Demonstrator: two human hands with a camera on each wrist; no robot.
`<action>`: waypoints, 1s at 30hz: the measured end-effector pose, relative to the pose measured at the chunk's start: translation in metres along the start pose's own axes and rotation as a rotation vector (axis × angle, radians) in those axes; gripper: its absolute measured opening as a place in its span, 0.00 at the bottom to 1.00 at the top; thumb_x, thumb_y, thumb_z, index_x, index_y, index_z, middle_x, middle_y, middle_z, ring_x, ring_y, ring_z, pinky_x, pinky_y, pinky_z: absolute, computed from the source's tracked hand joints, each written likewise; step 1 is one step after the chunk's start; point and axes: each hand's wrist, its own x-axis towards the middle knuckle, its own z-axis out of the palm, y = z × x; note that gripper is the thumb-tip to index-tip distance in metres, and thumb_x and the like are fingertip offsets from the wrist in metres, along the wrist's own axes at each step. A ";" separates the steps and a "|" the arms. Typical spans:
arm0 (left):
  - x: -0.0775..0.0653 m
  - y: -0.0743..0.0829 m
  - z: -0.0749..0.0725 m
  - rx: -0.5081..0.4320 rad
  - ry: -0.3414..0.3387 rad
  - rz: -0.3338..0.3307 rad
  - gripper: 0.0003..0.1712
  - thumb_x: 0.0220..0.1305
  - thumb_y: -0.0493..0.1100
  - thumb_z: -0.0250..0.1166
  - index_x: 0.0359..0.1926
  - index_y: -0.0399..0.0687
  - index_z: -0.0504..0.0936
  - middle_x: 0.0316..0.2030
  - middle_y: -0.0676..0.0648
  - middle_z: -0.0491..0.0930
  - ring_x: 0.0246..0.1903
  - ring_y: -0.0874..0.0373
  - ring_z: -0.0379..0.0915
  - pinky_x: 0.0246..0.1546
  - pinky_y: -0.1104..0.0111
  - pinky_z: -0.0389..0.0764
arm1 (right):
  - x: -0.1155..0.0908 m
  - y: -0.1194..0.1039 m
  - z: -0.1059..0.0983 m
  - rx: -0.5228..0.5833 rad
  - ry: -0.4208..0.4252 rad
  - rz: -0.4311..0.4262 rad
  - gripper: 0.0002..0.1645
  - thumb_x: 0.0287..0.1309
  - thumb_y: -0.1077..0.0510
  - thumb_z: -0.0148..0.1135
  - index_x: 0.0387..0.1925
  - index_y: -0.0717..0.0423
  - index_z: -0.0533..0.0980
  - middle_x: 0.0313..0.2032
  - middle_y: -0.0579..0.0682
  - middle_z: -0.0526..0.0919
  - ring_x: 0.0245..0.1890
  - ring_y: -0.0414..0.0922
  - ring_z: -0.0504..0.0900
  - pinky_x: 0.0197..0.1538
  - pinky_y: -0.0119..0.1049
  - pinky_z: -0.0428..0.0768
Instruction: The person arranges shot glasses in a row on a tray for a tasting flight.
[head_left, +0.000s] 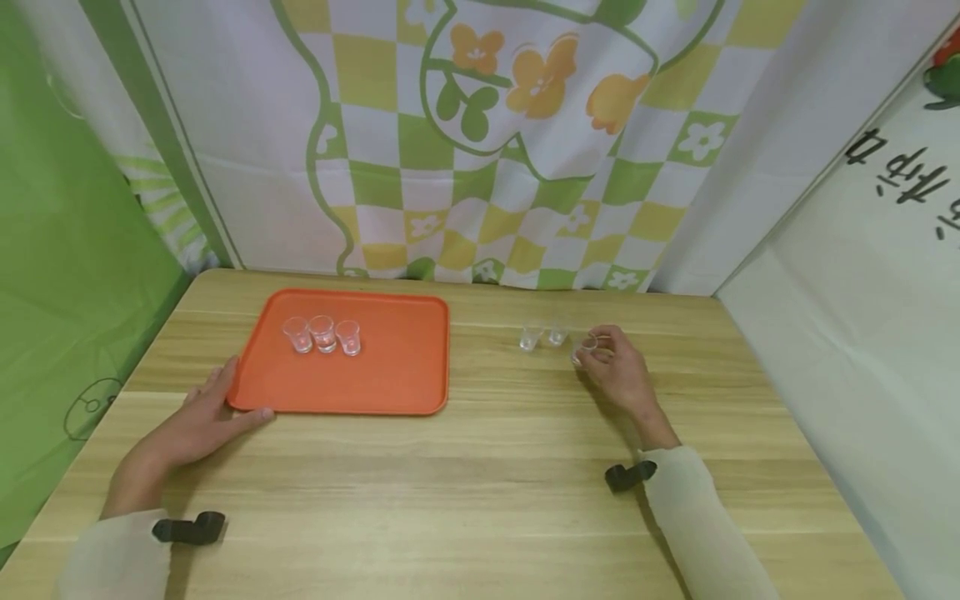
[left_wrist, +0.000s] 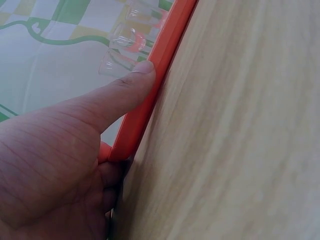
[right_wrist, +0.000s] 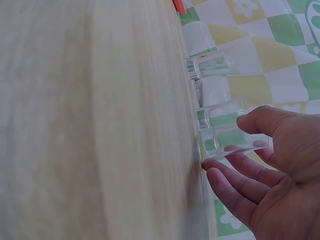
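At the near left corner of an orange tray [head_left: 397,367], my left hand [head_left: 197,427] grips the rim, thumb along the front edge and fingers round the left side. Three small clear shot glasses [head_left: 324,335] stand upright in a row on the tray. On the right, my right hand [head_left: 621,373] holds another shot glass [right_wrist: 212,144] between thumb and fingers, its base close to the tabletop. Just left of that hand are two more upright glasses, a nearer one [head_left: 529,336] and one set slightly farther back [head_left: 558,332].
The wooden table [head_left: 450,500] meets a patterned curtain [head_left: 480,200] along its back edge. Green cloth [head_left: 67,250] hangs on the left, and a white sheet [head_left: 840,333] with dark writing on the right. Each wrist wears a black strap with a camera.
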 end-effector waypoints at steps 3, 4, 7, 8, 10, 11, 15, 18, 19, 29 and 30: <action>0.000 0.000 0.000 -0.004 0.000 0.008 0.62 0.73 0.63 0.61 0.80 0.41 0.25 0.76 0.21 0.29 0.71 0.17 0.21 0.63 0.23 0.34 | -0.002 -0.001 -0.001 0.004 0.006 0.005 0.26 0.71 0.61 0.65 0.62 0.69 0.67 0.56 0.67 0.80 0.53 0.65 0.83 0.51 0.47 0.86; 0.000 0.000 0.000 -0.006 0.000 0.009 0.62 0.73 0.62 0.61 0.81 0.41 0.25 0.76 0.22 0.29 0.71 0.18 0.22 0.63 0.23 0.34 | -0.003 -0.002 -0.001 0.007 0.007 0.004 0.26 0.70 0.61 0.66 0.62 0.69 0.67 0.56 0.67 0.80 0.53 0.65 0.83 0.50 0.46 0.86; -0.001 0.001 0.000 -0.009 -0.002 0.006 0.62 0.73 0.62 0.61 0.81 0.41 0.25 0.76 0.22 0.29 0.71 0.18 0.21 0.63 0.22 0.35 | -0.005 -0.004 -0.003 0.019 0.007 0.004 0.26 0.70 0.61 0.66 0.62 0.69 0.67 0.56 0.67 0.80 0.53 0.65 0.84 0.48 0.42 0.87; -0.001 0.001 0.000 -0.009 -0.002 0.005 0.62 0.73 0.63 0.61 0.81 0.41 0.25 0.76 0.22 0.30 0.71 0.17 0.22 0.62 0.22 0.35 | -0.006 -0.005 -0.003 0.017 0.007 0.004 0.26 0.71 0.60 0.66 0.62 0.69 0.67 0.56 0.67 0.81 0.53 0.65 0.84 0.47 0.41 0.87; -0.001 0.001 0.000 -0.011 -0.002 0.002 0.62 0.73 0.63 0.61 0.81 0.41 0.25 0.76 0.22 0.29 0.71 0.17 0.22 0.62 0.22 0.35 | -0.007 -0.006 -0.004 0.017 0.007 0.008 0.26 0.71 0.59 0.66 0.62 0.68 0.68 0.56 0.66 0.81 0.52 0.64 0.84 0.46 0.41 0.87; -0.001 0.001 0.000 -0.011 -0.002 -0.001 0.62 0.73 0.63 0.61 0.81 0.42 0.25 0.76 0.21 0.29 0.71 0.17 0.22 0.62 0.22 0.36 | -0.007 -0.006 -0.005 0.012 0.007 0.007 0.26 0.71 0.59 0.66 0.62 0.68 0.68 0.56 0.66 0.81 0.52 0.64 0.84 0.46 0.41 0.87; -0.001 0.001 -0.001 -0.009 -0.002 -0.004 0.62 0.73 0.63 0.61 0.81 0.42 0.25 0.76 0.21 0.29 0.70 0.15 0.22 0.61 0.21 0.37 | -0.010 -0.008 -0.006 -0.003 0.013 0.003 0.26 0.70 0.59 0.66 0.61 0.67 0.69 0.55 0.64 0.81 0.51 0.64 0.85 0.47 0.46 0.87; -0.001 0.002 -0.001 -0.008 -0.001 -0.003 0.62 0.73 0.63 0.61 0.81 0.42 0.25 0.76 0.21 0.29 0.70 0.15 0.22 0.61 0.21 0.37 | -0.012 -0.011 -0.006 -0.004 0.016 -0.005 0.25 0.70 0.59 0.67 0.61 0.66 0.69 0.55 0.64 0.81 0.51 0.64 0.85 0.48 0.48 0.87; -0.001 0.002 -0.001 -0.007 -0.001 -0.003 0.63 0.73 0.63 0.61 0.81 0.41 0.25 0.76 0.21 0.29 0.70 0.16 0.22 0.61 0.21 0.36 | -0.013 -0.012 -0.007 -0.003 0.017 -0.010 0.25 0.70 0.59 0.67 0.61 0.66 0.69 0.55 0.64 0.81 0.51 0.64 0.85 0.48 0.48 0.87; -0.001 0.003 0.000 -0.020 0.002 0.005 0.62 0.73 0.62 0.61 0.81 0.41 0.26 0.76 0.23 0.29 0.72 0.19 0.21 0.63 0.23 0.34 | -0.023 -0.028 -0.010 0.006 0.014 -0.071 0.26 0.67 0.60 0.69 0.60 0.67 0.71 0.53 0.62 0.83 0.48 0.60 0.87 0.46 0.41 0.87; -0.001 0.003 0.000 -0.019 0.002 0.004 0.62 0.73 0.62 0.61 0.81 0.41 0.26 0.76 0.23 0.29 0.72 0.18 0.21 0.62 0.22 0.35 | -0.024 -0.029 -0.010 0.009 0.012 -0.077 0.26 0.67 0.60 0.70 0.60 0.66 0.71 0.53 0.61 0.83 0.47 0.59 0.87 0.45 0.40 0.87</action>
